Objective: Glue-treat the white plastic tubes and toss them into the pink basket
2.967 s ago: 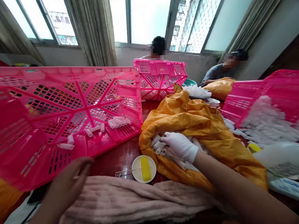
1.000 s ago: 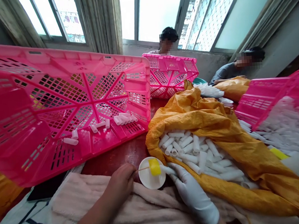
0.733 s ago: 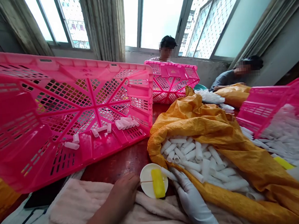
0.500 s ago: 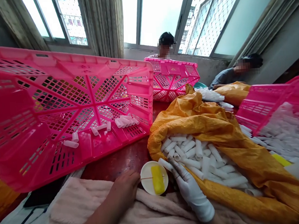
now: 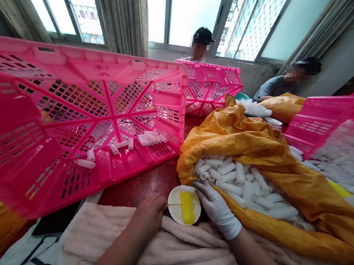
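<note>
My bare left hand [image 5: 152, 210] is closed at the left of a small white dish [image 5: 174, 215], fingers pinched on a thin stick [image 5: 173, 205]. The stick runs across the dish at a yellow sponge-like block [image 5: 187, 208]. On the right, my right hand [image 5: 216, 208] wears a white glove and pinches a short white tube [image 5: 187, 189] at the dish's upper edge, just above the yellow block. Beside that glove, an orange sack [image 5: 190, 153] lies open, full of loose white tubes [image 5: 244, 180].
A large pink crate [image 5: 112, 119] stands on its side at left with several tubes inside. A pink blanket [image 5: 111, 230] lies in front. Another pink crate [image 5: 312, 119] and a tube pile [image 5: 342, 161] are at right. Two people sit near the windows.
My right hand has moved left from the sack's edge, bringing the white tube over the dish beside the yellow block. My left hand stays by the dish. The camera view has shifted slightly.
</note>
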Tool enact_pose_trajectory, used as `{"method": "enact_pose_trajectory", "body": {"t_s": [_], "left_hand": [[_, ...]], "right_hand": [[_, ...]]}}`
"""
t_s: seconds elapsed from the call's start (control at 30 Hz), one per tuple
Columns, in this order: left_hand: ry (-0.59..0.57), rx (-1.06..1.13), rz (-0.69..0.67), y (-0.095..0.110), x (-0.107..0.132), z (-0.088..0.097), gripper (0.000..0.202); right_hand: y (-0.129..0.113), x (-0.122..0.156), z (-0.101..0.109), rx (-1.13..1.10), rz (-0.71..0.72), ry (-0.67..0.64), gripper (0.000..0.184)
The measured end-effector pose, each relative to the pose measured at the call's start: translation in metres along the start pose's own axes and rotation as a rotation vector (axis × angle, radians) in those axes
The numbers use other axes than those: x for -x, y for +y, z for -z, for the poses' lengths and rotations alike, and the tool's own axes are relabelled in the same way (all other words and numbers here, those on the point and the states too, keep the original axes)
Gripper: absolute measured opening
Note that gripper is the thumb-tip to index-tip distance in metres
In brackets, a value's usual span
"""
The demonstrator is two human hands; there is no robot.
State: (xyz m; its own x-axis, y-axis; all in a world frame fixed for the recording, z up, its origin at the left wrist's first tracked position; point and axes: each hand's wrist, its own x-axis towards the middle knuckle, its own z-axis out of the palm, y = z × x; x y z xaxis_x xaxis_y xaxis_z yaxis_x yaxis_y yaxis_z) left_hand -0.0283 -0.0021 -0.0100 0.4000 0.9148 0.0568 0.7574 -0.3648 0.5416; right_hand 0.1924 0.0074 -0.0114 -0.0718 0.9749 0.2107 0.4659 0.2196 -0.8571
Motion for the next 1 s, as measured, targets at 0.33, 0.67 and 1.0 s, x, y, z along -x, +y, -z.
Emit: {"method": "enact_pose_trajectory", "body": {"t_s": [0.33,0.67,1.0], "left_hand": [[0.012,0.023,-0.008,-0.002,-0.001,-0.0002,0.022],[0.019,0.038,-0.014,-0.0023,-0.0008,0.0023,0.023],[0.014,0.035,-0.023,-0.0024,-0.0013,0.0032,0.023]], "right_hand": [[0.0015,-0.0014,0.0,0.026,0.057,0.014,0.021],[0.0002,0.0023,0.001,0.082,0.086,0.001,0.022],[-0.004,0.0052,0.0019,0.073,0.075,-0.024,0.021]]}}
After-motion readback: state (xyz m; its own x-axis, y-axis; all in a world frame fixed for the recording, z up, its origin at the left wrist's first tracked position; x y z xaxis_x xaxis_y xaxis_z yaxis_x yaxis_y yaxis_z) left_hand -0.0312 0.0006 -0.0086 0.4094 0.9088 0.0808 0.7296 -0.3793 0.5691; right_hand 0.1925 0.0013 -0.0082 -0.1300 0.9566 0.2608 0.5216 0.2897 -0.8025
